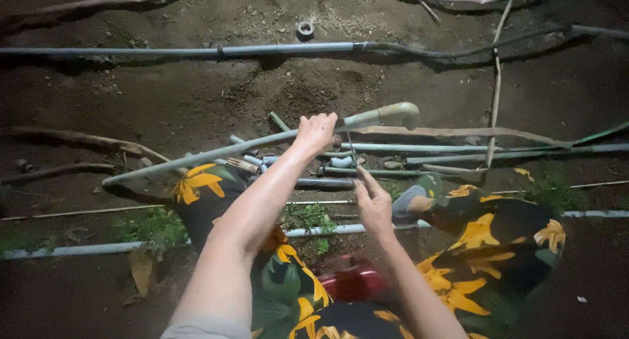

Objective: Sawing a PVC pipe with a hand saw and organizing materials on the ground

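Dark bare soil [196, 96] — harshly lit from above.

Your left hand [316, 132] and right hand [373, 204] are both bare: no gloves, no rings, no watch or band visible at either wrist. Forearms bare too. At the bottom edge, a light grey sleeve hem [206, 327] shows on your left arm; no sleeve shows on the right one. Your legs are covered in dark fabric, black-green, printed with large yellow-orange flowers and some green leaf shapes [485, 237]. Same print on both knees. The cloth looks loose and folded, with creases at the knees.
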